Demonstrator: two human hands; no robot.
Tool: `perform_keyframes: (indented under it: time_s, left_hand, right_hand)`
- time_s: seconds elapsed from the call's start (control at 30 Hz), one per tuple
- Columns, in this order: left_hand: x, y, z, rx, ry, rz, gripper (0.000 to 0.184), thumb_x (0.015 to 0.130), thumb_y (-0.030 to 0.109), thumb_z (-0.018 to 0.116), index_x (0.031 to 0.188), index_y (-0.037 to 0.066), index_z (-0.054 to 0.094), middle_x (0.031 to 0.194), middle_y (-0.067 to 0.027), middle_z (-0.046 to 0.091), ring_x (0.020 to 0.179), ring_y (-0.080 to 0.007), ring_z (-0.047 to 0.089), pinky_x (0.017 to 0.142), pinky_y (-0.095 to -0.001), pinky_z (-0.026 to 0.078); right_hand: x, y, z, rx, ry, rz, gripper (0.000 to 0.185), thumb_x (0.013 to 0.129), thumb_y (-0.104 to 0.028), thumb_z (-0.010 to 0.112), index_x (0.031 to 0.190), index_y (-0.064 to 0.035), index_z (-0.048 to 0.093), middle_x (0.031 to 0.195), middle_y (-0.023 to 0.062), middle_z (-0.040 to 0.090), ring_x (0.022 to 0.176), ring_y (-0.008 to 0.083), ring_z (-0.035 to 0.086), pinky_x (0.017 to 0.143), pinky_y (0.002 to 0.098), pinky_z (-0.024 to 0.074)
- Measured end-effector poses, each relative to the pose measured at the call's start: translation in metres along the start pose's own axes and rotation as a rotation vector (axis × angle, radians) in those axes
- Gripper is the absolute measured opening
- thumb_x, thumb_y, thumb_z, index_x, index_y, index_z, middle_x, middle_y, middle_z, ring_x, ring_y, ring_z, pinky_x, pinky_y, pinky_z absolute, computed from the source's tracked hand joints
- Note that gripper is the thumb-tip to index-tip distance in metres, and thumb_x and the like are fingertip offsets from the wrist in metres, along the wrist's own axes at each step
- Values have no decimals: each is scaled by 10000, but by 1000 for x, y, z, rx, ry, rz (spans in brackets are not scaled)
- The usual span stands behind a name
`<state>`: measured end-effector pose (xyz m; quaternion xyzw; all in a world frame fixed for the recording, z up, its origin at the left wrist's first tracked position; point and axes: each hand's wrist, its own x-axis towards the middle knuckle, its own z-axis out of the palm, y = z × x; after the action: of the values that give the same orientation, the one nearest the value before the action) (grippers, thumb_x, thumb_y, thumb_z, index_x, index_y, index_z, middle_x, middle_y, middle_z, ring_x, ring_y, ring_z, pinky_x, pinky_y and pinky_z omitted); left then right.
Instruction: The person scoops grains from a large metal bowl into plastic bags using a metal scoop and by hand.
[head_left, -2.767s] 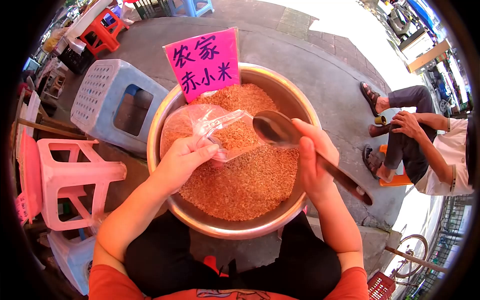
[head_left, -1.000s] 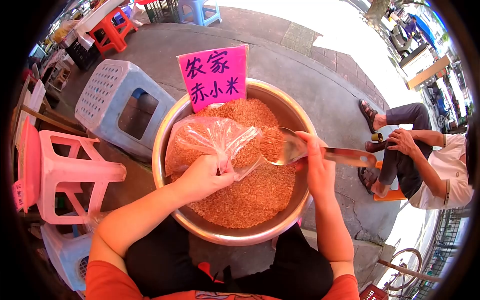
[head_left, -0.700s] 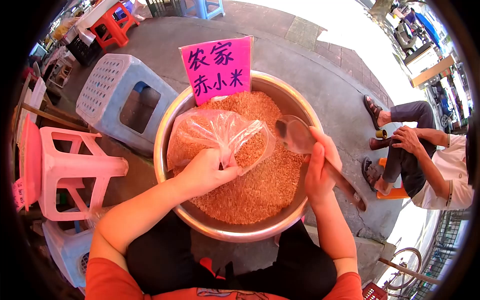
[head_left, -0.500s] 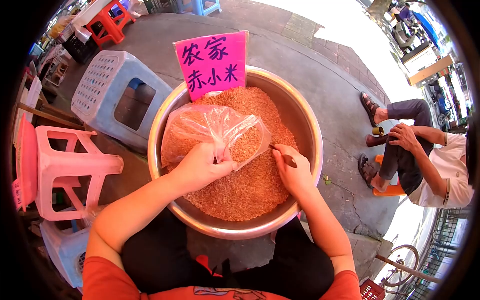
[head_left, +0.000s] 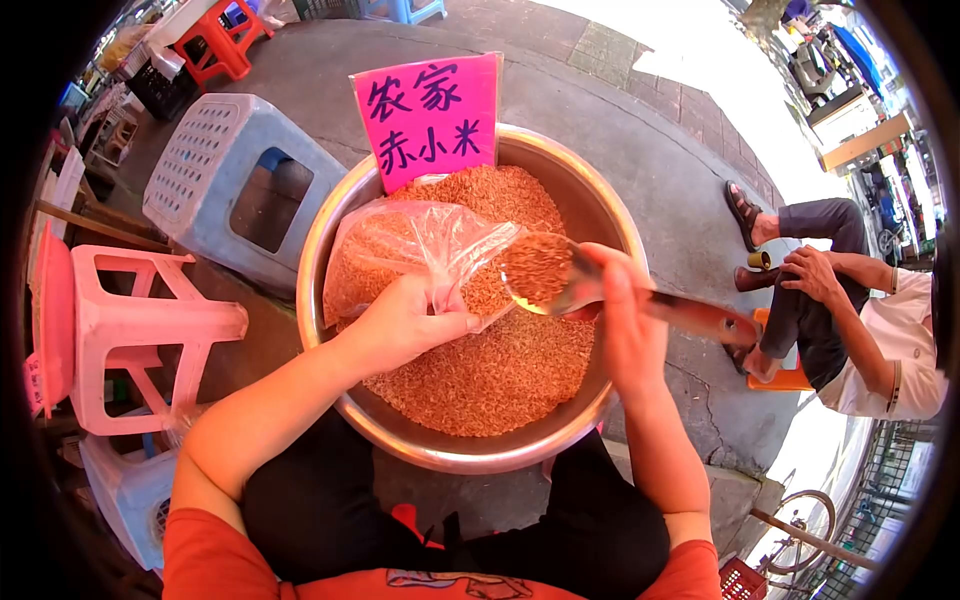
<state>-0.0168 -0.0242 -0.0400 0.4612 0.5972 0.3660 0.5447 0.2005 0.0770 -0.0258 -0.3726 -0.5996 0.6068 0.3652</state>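
Observation:
A large metal basin holds a heap of reddish-brown grain. Inside it, on the left, rests a clear plastic bag partly filled with the same grain. My left hand pinches the bag's edge near its mouth. The handle of a metal spoon is in my right hand, over the basin's right side. Grain fills the spoon's bowl, which is at the bag's opening. A pink sign with black characters stands upright at the back of the heap.
A blue-grey stool and a pink stool are on the left. A red stool is farther back. At the right sits another person, hands on a knee. A bicycle wheel shows at the lower right.
Half a second ago my right hand was low at the grain; now it is raised, with the spoon loaded and its bowl at the bag's mouth. My left hand has kept its hold on the bag.

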Motion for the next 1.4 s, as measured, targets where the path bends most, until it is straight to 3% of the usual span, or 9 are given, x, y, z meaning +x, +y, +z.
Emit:
perform_keyframes:
  time_s: [0.1, 0.27, 0.4, 0.57, 0.73, 0.9, 1.07, 1.27, 1.4]
  left_hand:
    - [-1, 3, -1, -76, -24, -49, 140, 823, 149, 639, 761, 40, 577, 663, 50, 503, 617, -34, 452, 552, -213, 355]
    - [-4, 7, -3, -22, -19, -11, 149, 824, 162, 641, 755, 45, 578, 662, 49, 506, 615, -35, 444, 549, -211, 350]
    - [0, 1, -1, 5, -18, 5, 154, 827, 173, 644, 762, 46, 587, 665, 45, 515, 627, -38, 458, 560, -212, 362]
    - [1, -1, -1, -19, -20, 14, 163, 830, 178, 642, 767, 34, 597, 674, 35, 526, 637, -41, 473, 576, -215, 379]
    - [2, -1, 0, 1, -27, 16, 168, 829, 180, 644, 773, 30, 596, 687, 25, 538, 644, -45, 479, 590, -213, 386]
    - [3, 0, 0, 42, -20, 8, 172, 823, 183, 652, 769, 29, 597, 693, 19, 545, 647, -53, 484, 590, -214, 388]
    - [1, 5, 1, 63, -19, -27, 179, 820, 187, 655, 763, 29, 594, 678, 23, 539, 645, -51, 486, 577, -217, 387]
    - [-1, 3, 0, 21, -21, -23, 180, 825, 185, 653, 759, 30, 590, 659, 31, 527, 632, -46, 479, 565, -222, 382]
    - [-1, 0, 0, -1, -35, -27, 177, 830, 182, 648, 759, 32, 588, 664, 34, 527, 635, -47, 480, 572, -225, 386]
  right_hand:
    - [2, -4, 12, -792, -157, -740, 283, 782, -19, 628, 1061, -13, 583, 881, 169, 609, 749, 299, 607, 628, 328, 490]
    - [7, 0, -8, -656, 203, -325, 179, 873, -115, 567, 1008, -1, 594, 911, 181, 628, 812, 348, 621, 703, 378, 504]
    - [9, 56, -20, -1107, -150, 48, 256, 902, -240, 519, 992, -15, 600, 923, 197, 634, 825, 356, 615, 701, 418, 501]
    - [0, 75, -14, -874, -223, -375, 257, 921, -202, 494, 1054, 10, 554, 829, 160, 616, 687, 310, 630, 634, 394, 506]
    - [3, 43, -30, -89, -56, 399, 285, 950, -195, 456, 1127, 11, 542, 828, 75, 605, 512, 119, 584, 463, 212, 446]
    - [0, 10, -22, 130, -23, 184, 283, 954, -178, 451, 1158, -1, 534, 905, 93, 607, 620, 118, 613, 571, 228, 499]
    - [-1, 2, 13, -754, -209, -694, 331, 782, -18, 630, 1107, -23, 565, 962, 174, 604, 740, 292, 605, 642, 328, 506]
    - [9, 11, -9, -645, 177, -574, 197, 855, -38, 543, 1046, -3, 576, 927, 166, 615, 793, 321, 614, 682, 357, 502]
    - [7, 60, -14, -936, -88, -87, 186, 895, -172, 523, 1001, -32, 584, 940, 199, 624, 858, 363, 605, 729, 415, 489]
